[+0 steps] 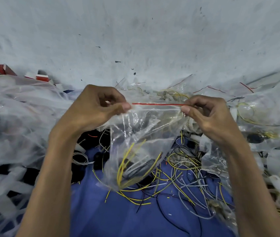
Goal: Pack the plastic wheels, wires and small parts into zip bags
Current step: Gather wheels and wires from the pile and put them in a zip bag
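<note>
Blue cloth (pixel 118 219) below, zip bag (pixel 135 134) between left hand (pixel 94 108) and right hand (pixel 209 115), each pinching its seal

No legible text, labels or numbers anywhere.

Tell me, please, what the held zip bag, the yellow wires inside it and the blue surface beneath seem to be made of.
The zip bag: thin clear plastic film, glossy; it crinkles, glints, and shows its contents. The yellow wires: smooth plastic insulation, probably; no core visible. The blue surface: matte, likely cloth, though blur leaves that open.
</note>
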`<state>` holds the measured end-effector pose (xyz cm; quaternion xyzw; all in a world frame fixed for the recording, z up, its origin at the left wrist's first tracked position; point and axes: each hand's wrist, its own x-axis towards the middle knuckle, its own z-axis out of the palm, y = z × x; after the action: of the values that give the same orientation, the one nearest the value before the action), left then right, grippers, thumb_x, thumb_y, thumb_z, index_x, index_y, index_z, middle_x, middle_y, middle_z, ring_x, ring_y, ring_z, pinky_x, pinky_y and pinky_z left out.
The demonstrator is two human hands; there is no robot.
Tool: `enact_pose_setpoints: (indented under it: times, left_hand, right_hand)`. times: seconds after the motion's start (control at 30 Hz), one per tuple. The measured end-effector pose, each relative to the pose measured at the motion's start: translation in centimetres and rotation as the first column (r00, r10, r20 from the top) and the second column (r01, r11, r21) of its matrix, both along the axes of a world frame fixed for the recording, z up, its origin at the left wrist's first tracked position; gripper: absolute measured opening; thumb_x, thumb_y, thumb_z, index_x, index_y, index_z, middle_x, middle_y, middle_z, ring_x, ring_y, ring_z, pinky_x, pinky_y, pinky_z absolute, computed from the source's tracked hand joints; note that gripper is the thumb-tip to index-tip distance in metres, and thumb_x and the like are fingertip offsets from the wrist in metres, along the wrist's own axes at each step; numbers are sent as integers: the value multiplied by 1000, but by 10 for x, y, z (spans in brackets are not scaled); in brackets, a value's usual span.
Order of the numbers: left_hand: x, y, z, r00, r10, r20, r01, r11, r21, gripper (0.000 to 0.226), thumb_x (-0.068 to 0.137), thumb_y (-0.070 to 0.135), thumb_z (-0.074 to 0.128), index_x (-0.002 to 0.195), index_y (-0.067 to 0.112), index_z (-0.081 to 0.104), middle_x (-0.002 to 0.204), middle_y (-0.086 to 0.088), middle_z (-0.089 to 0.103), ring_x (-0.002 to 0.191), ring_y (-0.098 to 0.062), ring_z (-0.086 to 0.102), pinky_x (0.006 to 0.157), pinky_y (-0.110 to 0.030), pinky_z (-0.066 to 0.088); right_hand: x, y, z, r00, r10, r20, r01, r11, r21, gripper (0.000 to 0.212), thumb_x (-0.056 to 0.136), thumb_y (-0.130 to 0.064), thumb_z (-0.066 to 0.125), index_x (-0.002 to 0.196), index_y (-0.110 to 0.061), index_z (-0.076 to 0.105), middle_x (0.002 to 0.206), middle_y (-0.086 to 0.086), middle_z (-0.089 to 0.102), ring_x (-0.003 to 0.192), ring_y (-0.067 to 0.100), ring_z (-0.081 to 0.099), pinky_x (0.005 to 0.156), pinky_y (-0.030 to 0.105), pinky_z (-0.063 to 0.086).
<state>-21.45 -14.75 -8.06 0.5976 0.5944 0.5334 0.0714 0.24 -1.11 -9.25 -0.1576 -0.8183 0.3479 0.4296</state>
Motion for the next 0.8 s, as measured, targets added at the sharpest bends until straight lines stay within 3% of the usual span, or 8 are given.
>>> enact_pose_setpoints:
  times: [0.07, 0.17, 0.3, 0.4, 0.67, 0.8]
  left_hand:
    - [4, -3, 2, 998, -21, -63, 16, 997, -79, 24, 56, 46, 74, 63, 22, 70, 67, 0, 69, 62, -15, 58, 63, -28, 46]
    - [9, -5, 7, 986, -66, -153, 42, 987, -154, 21, 56, 45, 74, 61, 25, 70, 63, 2, 69, 59, -12, 61, 60, -31, 48]
    - [16, -9, 13, 970, -161, -183, 86, 927, -364, 19, 56, 43, 79, 61, 26, 72, 57, 8, 67, 47, 4, 52, 48, -7, 37]
    - [27, -4, 14, 931, -232, -281, 56, 853, -520, 15, 68, 38, 78, 61, 27, 72, 53, 12, 62, 44, 5, 48, 47, -6, 34]
    - [50, 11, 8, 896, -330, -297, 117, 821, -560, 17, 76, 32, 75, 75, 16, 72, 51, 20, 61, 46, 9, 52, 48, -3, 34]
    - [51, 17, 4, 897, -315, -308, 122, 850, -513, 16, 73, 31, 78, 77, 16, 73, 64, 12, 69, 54, 5, 57, 55, -13, 45]
  right_hand:
    - [0, 2, 0, 1000, -24, -13, 25, 999, 23, 12, 84, -8, 65, 74, -16, 65, 62, -13, 62, 61, -3, 56, 57, 9, 42]
    - [0, 5, 0, 998, -49, 27, 48, 998, 32, 2, 79, -18, 69, 78, -21, 69, 69, -12, 68, 68, 3, 62, 65, 16, 48]
    - [5, 8, 2, 995, -32, 99, 30, 999, 23, 8, 73, -28, 70, 80, -25, 71, 74, -7, 71, 68, 2, 63, 64, 14, 50]
    - [14, 9, 6, 988, 6, 156, -10, 1000, 26, 13, 67, -36, 69, 78, -28, 72, 75, -8, 71, 71, 2, 63, 70, 18, 50]
    - [22, 11, 6, 912, 161, 377, -156, 987, -44, 28, 58, -45, 72, 81, -29, 74, 82, -5, 71, 81, 20, 66, 82, 41, 54]
    - [27, 13, 5, 906, 202, 373, -191, 979, -66, 28, 54, -42, 76, 79, -27, 75, 82, 1, 71, 80, 22, 66, 82, 42, 53]
